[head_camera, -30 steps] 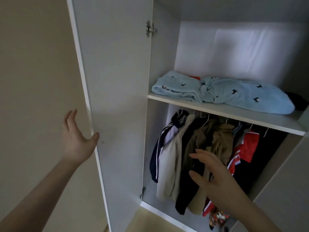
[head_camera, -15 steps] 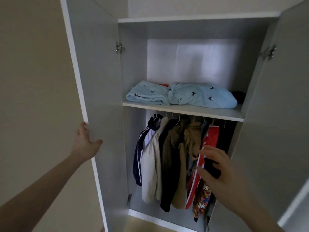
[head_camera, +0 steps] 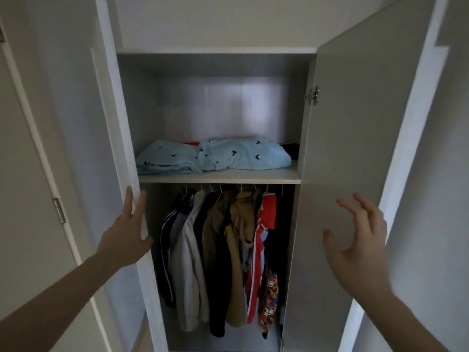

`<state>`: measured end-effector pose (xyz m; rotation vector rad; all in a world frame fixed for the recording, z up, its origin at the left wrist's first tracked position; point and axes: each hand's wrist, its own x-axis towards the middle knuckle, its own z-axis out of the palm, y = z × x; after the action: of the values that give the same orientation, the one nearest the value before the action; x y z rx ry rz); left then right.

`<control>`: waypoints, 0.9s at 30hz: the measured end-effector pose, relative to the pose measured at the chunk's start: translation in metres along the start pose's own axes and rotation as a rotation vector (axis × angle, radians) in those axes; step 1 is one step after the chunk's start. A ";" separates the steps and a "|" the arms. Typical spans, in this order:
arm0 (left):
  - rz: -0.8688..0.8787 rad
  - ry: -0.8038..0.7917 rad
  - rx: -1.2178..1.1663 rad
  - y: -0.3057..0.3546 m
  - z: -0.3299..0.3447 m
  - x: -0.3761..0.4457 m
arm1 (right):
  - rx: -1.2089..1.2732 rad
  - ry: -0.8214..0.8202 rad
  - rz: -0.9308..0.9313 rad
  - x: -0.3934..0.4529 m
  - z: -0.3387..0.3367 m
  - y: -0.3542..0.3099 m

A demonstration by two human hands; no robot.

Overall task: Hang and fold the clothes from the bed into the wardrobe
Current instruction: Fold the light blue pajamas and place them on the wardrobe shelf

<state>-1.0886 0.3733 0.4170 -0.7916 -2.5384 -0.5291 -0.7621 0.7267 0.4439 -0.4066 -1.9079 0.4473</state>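
Note:
The white wardrobe stands with both doors partly swung in. My left hand (head_camera: pixel 125 232) lies flat against the edge of the left door (head_camera: pixel 109 148), fingers straight. My right hand (head_camera: pixel 355 240) hovers with spread, slightly bent fingers in front of the right door (head_camera: pixel 355 148), holding nothing. On the shelf (head_camera: pixel 220 177) lie folded light-blue clothes with small dark prints (head_camera: pixel 213 156). Below the shelf, several garments hang on hangers (head_camera: pixel 220 247): dark, white, tan, red and a patterned one.
A red item (head_camera: pixel 192 143) and a dark item (head_camera: pixel 290 149) peek out behind the blue clothes on the shelf. Another white door with a metal handle (head_camera: pixel 59 210) is at the far left. A pale wall lies to the right of the wardrobe.
The view has drawn back from the wardrobe. Both doors have swung inward. My left hand has moved right with the left door's edge, and my right hand has gone from the hanging clothes to the right door.

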 end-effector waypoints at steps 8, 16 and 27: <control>0.091 -0.117 0.078 0.039 0.017 0.045 | 0.010 0.025 0.205 0.012 -0.012 0.031; 0.134 -0.255 0.085 0.054 0.032 0.094 | -0.004 0.110 0.310 0.017 0.007 0.043; 0.179 -0.231 0.115 0.043 0.060 0.158 | 0.057 0.077 0.290 0.008 0.065 0.012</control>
<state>-1.1973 0.5044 0.4553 -1.0779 -2.6410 -0.2428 -0.8244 0.7335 0.4217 -0.6579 -1.7636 0.6658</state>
